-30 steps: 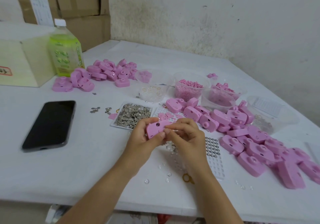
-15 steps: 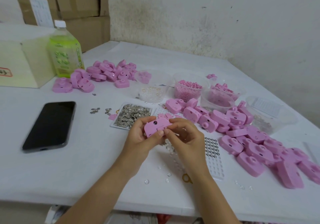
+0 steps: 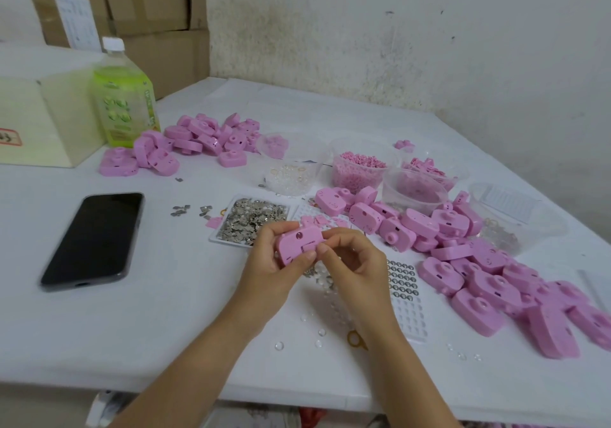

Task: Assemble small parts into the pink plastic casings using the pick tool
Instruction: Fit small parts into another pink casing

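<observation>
The left grip [image 3: 272,264] held one casing [image 3: 299,244] clear of the worktop [image 3: 165,312], thumb under its lower edge and fingers wrapped round the far side. The right grip [image 3: 352,262] was curled, its fingertips [image 3: 322,248] closed on the end of the casing nearest it. Whether a small part or the pick lay between them could not be told, since no tool showed.

Judging by this, a part was being seated at that end. To do it well, the left grip should keep the casing steady with the open slot facing up, so the work stays in sight. The right grip should press straight in rather than at a slant — a small part pushed askew would likely jam or spring out. Light pressure should do, as the plastic looked thin at the slot.

Supplies lay close: metal bits [image 3: 251,217] just beyond the left grip, and a sheet of rings [image 3: 405,282] just right of the right grip. The pile [image 3: 489,262] of waiting casings lay further right. Loose clear beads were scattered under both grips, so the casing is better kept lifted than set down among them. A phone [image 3: 94,239] lay well left of the left grip — out of the way.
</observation>
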